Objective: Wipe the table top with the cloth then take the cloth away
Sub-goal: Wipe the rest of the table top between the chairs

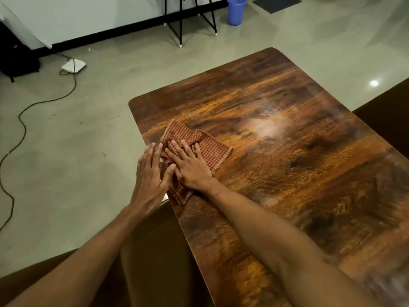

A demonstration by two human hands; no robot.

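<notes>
View from above, looking down at a dark, glossy wood-grain table top [276,151] w/ rounded corners. A red-and-cream checked cloth [210,149], crumpled and partly folded, lies on the table near its left edge, abt midway along. The right hand [190,166] rests flat on the cloth, fingers spread, palm pressing down, not pinching. The left hand [150,173] lies flat too, fingers held together, at the table's left edge; its thumb side touches the cloth and the right hand, and part of it hangs over the edge. Both forearms are bare. A pale glare patch shines on the wood just beyond the cloth, to the right.

Around: grey-green polished floor [66,151]. A dark cable [24,120] snakes across the floor at left, up to a small flat white box [73,65]. Thin black metal stand legs [180,23] w/ white tips stand by the white wall. A blue plastic bucket [236,9] sits beside them at the top. Dark mat [276,3] at the top right. Nothing else rests on the table.
</notes>
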